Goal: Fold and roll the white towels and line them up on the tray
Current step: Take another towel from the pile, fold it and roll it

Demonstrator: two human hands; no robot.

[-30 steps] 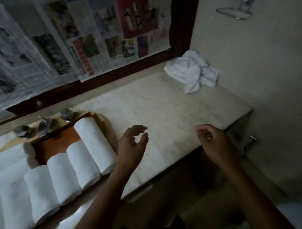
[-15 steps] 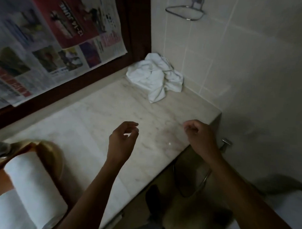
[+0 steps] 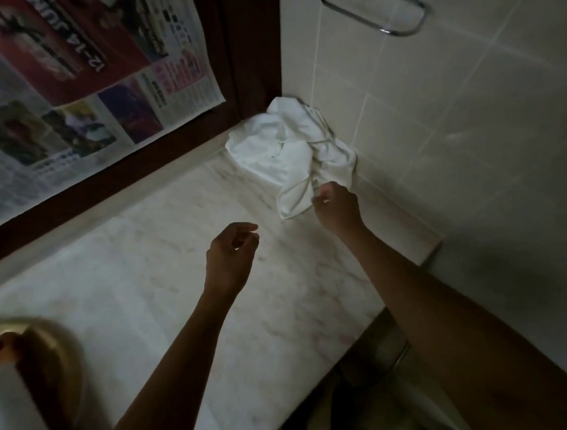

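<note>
A crumpled pile of white towels (image 3: pixel 278 150) lies in the far corner of the marble counter (image 3: pixel 144 290), against the tiled wall. My right hand (image 3: pixel 337 207) reaches to the pile's near flap, and its curled fingers pinch the cloth edge. Over the middle of the counter, my left hand (image 3: pixel 231 258) hovers with loosely curled fingers and holds nothing. At the bottom left, a corner of the brown tray (image 3: pixel 1 343) shows with part of one rolled white towel (image 3: pixel 2 398) on it.
A dark wooden frame (image 3: pixel 243 52) covered with newspaper (image 3: pixel 87 79) runs along the back of the counter. A metal towel ring (image 3: pixel 388 25) hangs on the tiled wall above the pile. The counter ends at the right, with a dark gap below.
The view has swung right, leaving most of the tray out of sight. My right hand has moved from the counter's front edge up to the towel pile and taken its edge. My left hand stays hovering.
</note>
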